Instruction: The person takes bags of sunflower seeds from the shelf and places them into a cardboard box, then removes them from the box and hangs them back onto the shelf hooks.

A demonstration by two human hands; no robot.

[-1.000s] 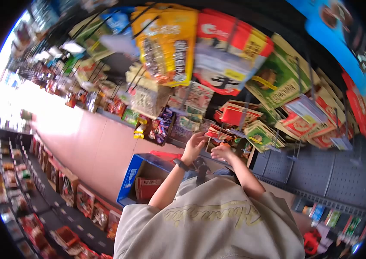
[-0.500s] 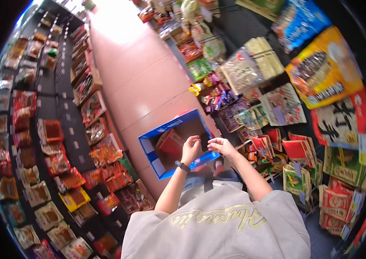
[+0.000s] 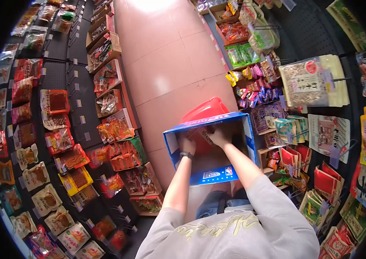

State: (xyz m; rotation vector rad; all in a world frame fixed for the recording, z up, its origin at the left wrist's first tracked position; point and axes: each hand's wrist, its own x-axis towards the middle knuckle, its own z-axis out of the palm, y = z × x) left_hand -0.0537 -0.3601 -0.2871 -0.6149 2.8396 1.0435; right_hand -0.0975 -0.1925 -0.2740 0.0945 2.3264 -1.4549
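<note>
A blue cardboard box with white print stands open in front of me, and both my hands reach into it. Inside lies a red packet with pale lettering, partly in shadow. My left hand, with a dark band on its wrist, is at the packet's left side; its fingers are blurred and dim. At the right edge of the packet, my right hand has its fingers curled and closed on it.
Behind the box is a red plastic basket or tub on the tiled floor. Racks of hanging snack packets line the left side. On the right hang grain bags above trays of small sweets.
Both hands have gone from above the near edge down into the box. The view has shifted, the box appears larger, and more of the red basket or tub behind it shows.
</note>
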